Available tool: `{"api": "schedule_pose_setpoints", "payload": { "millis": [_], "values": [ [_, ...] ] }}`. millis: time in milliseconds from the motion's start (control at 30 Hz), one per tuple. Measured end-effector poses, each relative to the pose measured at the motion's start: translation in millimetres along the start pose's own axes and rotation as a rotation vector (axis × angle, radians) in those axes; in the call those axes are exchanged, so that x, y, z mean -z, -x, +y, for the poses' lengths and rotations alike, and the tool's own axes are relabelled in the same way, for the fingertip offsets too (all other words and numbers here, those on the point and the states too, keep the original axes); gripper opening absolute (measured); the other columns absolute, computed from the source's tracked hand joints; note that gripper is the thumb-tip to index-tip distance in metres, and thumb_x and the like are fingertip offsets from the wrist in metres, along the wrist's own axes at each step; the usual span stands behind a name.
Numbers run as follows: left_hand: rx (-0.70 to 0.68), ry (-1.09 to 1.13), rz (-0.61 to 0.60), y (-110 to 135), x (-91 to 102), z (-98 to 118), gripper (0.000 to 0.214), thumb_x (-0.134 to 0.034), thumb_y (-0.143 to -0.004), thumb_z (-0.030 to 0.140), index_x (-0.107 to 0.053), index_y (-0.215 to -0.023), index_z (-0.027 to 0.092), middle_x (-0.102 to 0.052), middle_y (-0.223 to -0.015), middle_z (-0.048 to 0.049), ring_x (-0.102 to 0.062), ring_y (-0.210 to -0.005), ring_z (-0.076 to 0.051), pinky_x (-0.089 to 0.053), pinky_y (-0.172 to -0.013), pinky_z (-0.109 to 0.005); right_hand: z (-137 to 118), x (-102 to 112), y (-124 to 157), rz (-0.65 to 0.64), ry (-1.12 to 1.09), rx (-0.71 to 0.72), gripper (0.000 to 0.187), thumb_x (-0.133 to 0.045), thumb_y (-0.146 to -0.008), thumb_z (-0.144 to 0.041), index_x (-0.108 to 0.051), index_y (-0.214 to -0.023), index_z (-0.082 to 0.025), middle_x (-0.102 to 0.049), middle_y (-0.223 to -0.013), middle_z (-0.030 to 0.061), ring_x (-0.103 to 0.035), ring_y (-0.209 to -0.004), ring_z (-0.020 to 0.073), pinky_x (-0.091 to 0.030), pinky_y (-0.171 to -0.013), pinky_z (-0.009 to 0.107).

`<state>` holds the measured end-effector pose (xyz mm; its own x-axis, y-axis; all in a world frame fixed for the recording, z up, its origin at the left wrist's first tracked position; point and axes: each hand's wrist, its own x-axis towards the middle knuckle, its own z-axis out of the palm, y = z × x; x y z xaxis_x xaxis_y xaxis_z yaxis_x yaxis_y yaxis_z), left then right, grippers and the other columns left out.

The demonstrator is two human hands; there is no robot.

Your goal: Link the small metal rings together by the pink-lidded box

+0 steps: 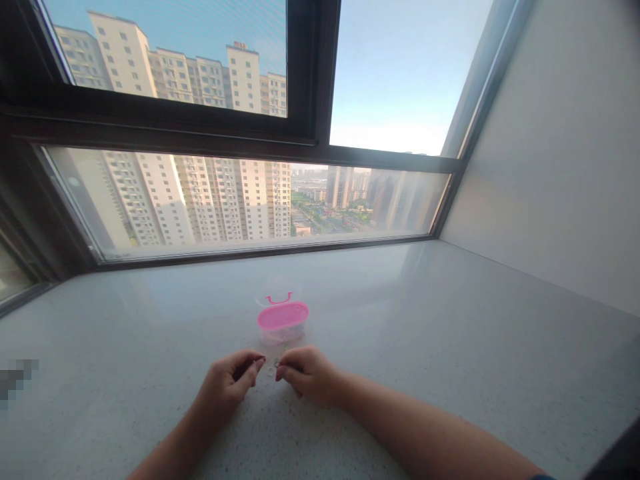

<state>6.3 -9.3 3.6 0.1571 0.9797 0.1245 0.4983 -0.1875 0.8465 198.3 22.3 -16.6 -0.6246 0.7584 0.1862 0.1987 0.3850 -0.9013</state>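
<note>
A small clear plastic box [283, 323] with a pink lid and pink handle stands on the pale stone sill [400, 320], its clear cover raised behind it. Just in front of the box, my left hand [227, 387] is curled with thumb and fingers pinched together. My right hand [306, 372] is also curled, pinching a tiny ring-like object [277, 363] at its fingertips. The two sets of fingertips nearly meet above the sill. What the left fingers hold is too small to name.
A wide window with a dark frame [310, 143] runs along the back edge of the sill, with tall buildings outside. A plain white wall [560, 153] rises on the right. The sill stretches out to both sides of the box.
</note>
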Motion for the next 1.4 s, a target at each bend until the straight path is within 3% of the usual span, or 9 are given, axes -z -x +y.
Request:
{"api": "schedule_pose_setpoints", "payload": {
  "millis": [333,1400],
  "values": [
    [0.023,0.026,0.010,-0.5,-1.0,4.6,0.030,-0.051,-0.077,0.039,-0.065,-0.085,0.014,-0.050,-0.053,0.0034,-0.045,-0.044,-0.010,-0.036,-0.042,-0.018,-1.1,-0.5,-0.1,-0.006,0.040,-0.014,0.021,-0.046,-0.081,-0.023,-0.064,-0.079,-0.011,-0.043,-0.045,-0.0053,-0.039,-0.039,0.0052,-0.030,-0.040,0.015],
    [-0.009,-0.012,-0.014,0.4,0.2,6.7,0.029,-0.051,-0.076,0.039,-0.064,-0.070,0.015,-0.047,-0.050,0.0034,-0.041,-0.046,-0.010,-0.033,-0.043,-0.017,-2.6,0.2,0.3,-0.011,0.032,-0.029,0.021,-0.048,-0.081,-0.023,-0.064,-0.080,-0.011,-0.044,-0.046,-0.0051,-0.040,-0.040,0.0056,-0.030,-0.040,0.015]
  ]
}}
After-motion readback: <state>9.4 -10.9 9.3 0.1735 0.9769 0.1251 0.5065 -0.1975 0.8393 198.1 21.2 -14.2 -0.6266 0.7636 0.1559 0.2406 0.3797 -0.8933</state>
